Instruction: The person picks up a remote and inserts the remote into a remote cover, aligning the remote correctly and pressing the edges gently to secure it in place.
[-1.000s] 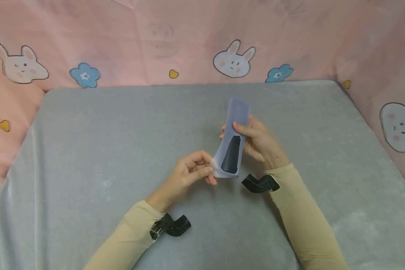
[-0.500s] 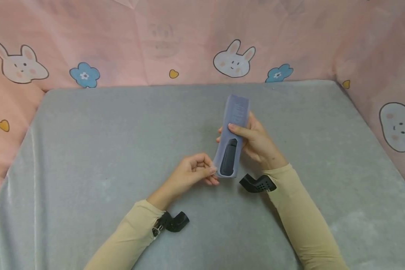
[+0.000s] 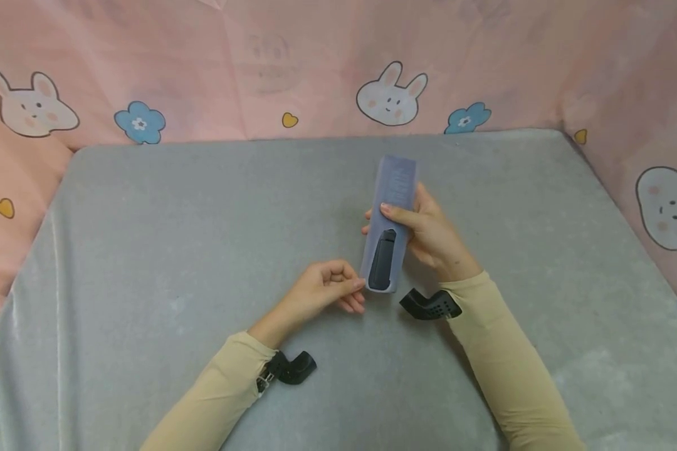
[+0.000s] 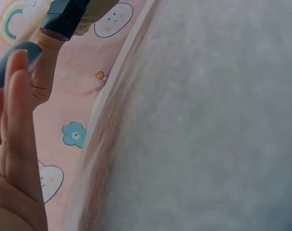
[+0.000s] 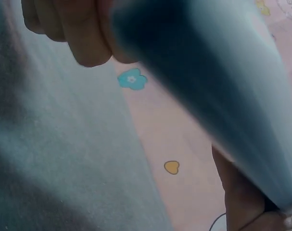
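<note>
A slim lavender package (image 3: pixel 397 181) with pale lettering at its far end slants over the table. Near its close end shows a long black shape (image 3: pixel 382 262), wider toward the bottom. My right hand (image 3: pixel 431 235) grips the package from the right, thumb across its top face and fingers behind it. At the lower left corner, the thumb and curled index finger of my left hand (image 3: pixel 327 288) pinch the edge. The right wrist view has the package (image 5: pixel 218 86) blurred and close up; in the left wrist view its rounded end (image 4: pixel 32 50) shows behind my fingers (image 4: pixel 21 125).
Grey plush cloth (image 3: pixel 203 207) covers the table. A pink curtain (image 3: pixel 316 56) printed with rabbits, blue flowers and hearts stands behind it and at the sides. Black wrist mounts sit on both sleeves, the left mount (image 3: pixel 293 368) and the right mount (image 3: pixel 430 305).
The package has turned so its top face and lettering show more squarely. Its lower left corner, stretched out toward my left hand before, now lies straight. Both hands have barely moved.
</note>
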Demonstrator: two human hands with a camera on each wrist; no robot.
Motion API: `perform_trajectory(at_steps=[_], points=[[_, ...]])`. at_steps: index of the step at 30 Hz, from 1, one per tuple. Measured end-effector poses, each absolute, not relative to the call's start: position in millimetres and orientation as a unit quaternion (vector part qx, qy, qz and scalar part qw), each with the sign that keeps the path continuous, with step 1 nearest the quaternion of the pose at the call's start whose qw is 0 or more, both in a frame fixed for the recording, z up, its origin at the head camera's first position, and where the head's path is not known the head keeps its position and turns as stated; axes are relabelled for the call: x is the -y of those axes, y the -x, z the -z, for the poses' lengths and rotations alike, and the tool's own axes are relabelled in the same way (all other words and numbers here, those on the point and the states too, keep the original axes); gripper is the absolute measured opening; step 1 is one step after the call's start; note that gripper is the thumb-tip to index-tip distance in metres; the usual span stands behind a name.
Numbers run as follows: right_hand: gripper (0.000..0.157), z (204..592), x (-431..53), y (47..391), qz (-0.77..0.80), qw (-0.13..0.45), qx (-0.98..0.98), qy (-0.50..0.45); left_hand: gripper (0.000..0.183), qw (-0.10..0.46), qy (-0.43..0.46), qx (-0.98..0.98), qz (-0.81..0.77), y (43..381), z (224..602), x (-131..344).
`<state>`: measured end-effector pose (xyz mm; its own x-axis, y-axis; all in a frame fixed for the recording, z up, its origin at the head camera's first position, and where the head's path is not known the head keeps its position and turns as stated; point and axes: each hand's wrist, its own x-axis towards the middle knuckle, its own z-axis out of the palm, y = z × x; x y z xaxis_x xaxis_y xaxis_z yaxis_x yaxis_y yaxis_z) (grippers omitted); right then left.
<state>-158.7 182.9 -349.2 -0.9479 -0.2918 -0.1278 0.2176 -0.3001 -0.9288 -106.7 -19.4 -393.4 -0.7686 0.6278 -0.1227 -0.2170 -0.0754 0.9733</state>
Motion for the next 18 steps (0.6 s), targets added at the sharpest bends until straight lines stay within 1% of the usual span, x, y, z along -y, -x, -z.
perform_trajectory(at_steps=[8,18], points=[[0.062,353,-179,159,0.787,0.15,-0.597,0.037,0.018,0.284,-0.132,-0.656,-0.687,107,395,17],[0.063,359,-171,158,0.76,0.142,-0.634,0.032,0.02,0.196,-0.189,-0.749,-0.604,102,398,16]])
